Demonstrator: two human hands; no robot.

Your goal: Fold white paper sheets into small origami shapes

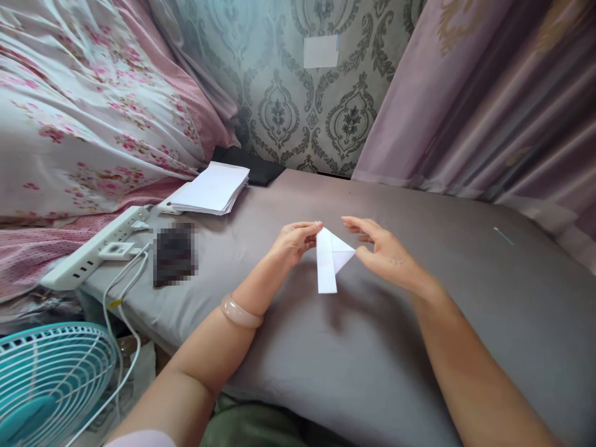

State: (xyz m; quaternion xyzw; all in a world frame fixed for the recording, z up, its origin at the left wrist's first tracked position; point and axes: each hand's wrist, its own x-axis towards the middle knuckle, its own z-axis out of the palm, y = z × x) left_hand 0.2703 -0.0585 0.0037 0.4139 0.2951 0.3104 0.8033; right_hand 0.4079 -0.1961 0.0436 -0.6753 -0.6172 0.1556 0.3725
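A folded sheet of white paper [326,264] is held up over the grey-covered surface, with a long strip on its left and a triangular flap pointing right. My left hand [298,241] pinches its upper left corner between thumb and fingers. At the flap's pointed tip is my right hand [379,251], its thumb at or touching the tip and its fingers spread apart above. Whether the right thumb presses on the paper cannot be made out. A pale bangle [241,312] circles my left wrist.
A stack of white paper [209,189] lies by a black flat item [267,172] at the back left. On the left edge sit a white power strip [97,248] with cables and a blurred dark object [174,254]. A turquoise fan [51,379] stands lower left. A thin stick [503,236] lies right.
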